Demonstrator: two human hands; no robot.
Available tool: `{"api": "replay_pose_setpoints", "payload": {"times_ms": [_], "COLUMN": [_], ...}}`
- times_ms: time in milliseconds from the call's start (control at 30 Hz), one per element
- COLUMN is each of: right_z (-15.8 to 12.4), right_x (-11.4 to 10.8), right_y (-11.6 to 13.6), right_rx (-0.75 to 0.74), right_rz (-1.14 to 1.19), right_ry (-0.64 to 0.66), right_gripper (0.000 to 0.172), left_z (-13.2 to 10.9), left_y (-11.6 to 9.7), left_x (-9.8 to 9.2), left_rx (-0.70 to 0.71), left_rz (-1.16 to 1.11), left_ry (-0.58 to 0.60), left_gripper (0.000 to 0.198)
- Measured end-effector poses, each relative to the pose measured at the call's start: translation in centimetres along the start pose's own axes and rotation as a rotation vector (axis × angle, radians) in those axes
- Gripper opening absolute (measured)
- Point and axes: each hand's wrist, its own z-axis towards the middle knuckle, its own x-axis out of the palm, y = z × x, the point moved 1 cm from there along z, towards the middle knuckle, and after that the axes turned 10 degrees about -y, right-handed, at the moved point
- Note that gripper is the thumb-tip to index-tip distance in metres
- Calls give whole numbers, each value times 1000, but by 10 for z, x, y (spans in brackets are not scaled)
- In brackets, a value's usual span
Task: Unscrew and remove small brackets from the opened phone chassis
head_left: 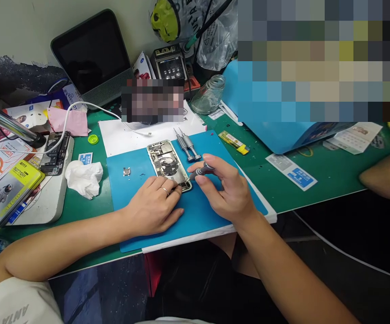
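Note:
An opened smartphone [172, 155], its inner frame and round coil exposed, lies slightly tilted on the blue mat [141, 157]. My left hand [157, 202], with a ring on one finger, lies over the phone's near end. Its fingertips touch the lower edge, and the thumb rests apart on the mat. In my right hand [229, 189] a grey screwdriver [201, 170] is pinched between thumb and fingers, pointing at the phone's lower right corner. Whether its tip touches a screw is too small to tell. Two similar screwdrivers [187, 145] lie beyond the phone.
A small metal part [126, 172] lies on the mat's left. Farther left are a crumpled tissue [86, 177], a phone with exposed insides [55, 153] and a yellow battery box [9, 195]. A glass jar [208, 95] stands behind; another person's arm [389, 175] is at right.

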Motion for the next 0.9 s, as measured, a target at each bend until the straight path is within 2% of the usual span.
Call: {"api": "replay_pose_setpoints", "payload": {"times_ms": [167,567,900], "right_z": [3,-2,-2], "right_x": [1,-1,-1], "right_y": [2,-1,-2], "right_rx": [-25,45,41], "right_rz": [-32,14,0], "right_ry": [5,-15,-16], "right_gripper": [72,70,71], "left_z": [0,0,0], "left_y": [0,0,1], "left_x": [0,0,-1], "left_rx": [-3,1,4], "left_rz": [-8,-4,2], "left_ry": [-11,-17,-13], "left_gripper": [38,39,39]}}
